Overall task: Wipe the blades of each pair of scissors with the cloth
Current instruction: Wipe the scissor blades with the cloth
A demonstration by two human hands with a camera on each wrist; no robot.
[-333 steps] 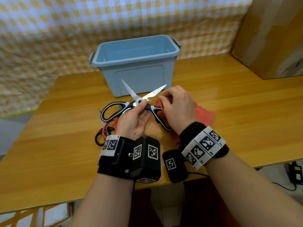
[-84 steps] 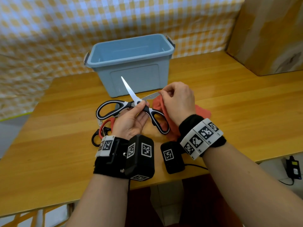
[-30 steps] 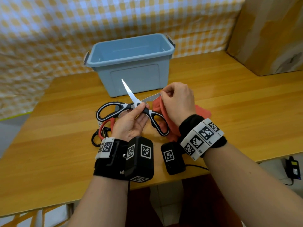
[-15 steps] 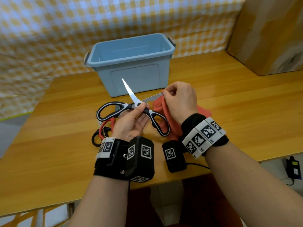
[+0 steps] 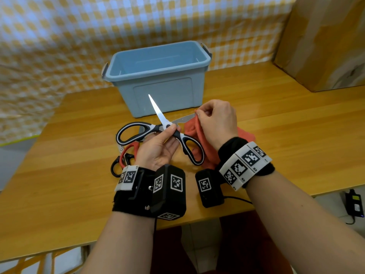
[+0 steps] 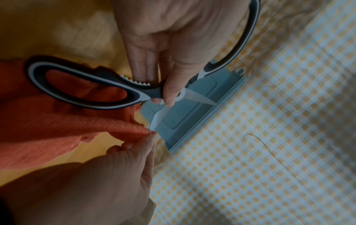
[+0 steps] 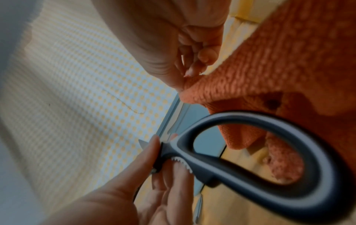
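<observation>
1. Nearest, 2 forearms reach over the front edge of the wooden table [image 5: 296, 147], each wrist wrapped in a black band carrying square printed markers

2. Just past the wrists, the left hand [image 5: 158, 149] pinches the black-and-white kitchen scissors [image 5: 185, 141] at the pivot, thumb on top and fingers beneath beside the toothed inner edge of the handle; the blades stand wide open

3. To the left of that hand, partly hidden under it, a smaller pair of red-and-black scissors [image 5: 123, 158] lies flat on the table

4. Beside the left hand, the right hand [image 5: 217, 121] is curled, thumb and fingertips pinching a fold of the orange-red cloth [image 5: 199, 135] round the outer part of the right-pointing blade, whose bare inner length shows between cloth and pivot; the rest of the cloth hangs down behind the right handle loop and spreads on the table

5. Above the pivot, the other blade points up and away to the left, bare and bright, its tip in front of the wall of the blue plastic storage bin [image 5: 167, 89]

6. Further back, the bin stands lidless on the table; a yellow-and-white checked cloth backdrop [image 5: 98, 36] hangs behind it, and a brown cardboard box [image 5: 325, 42] stands at the far right
</observation>
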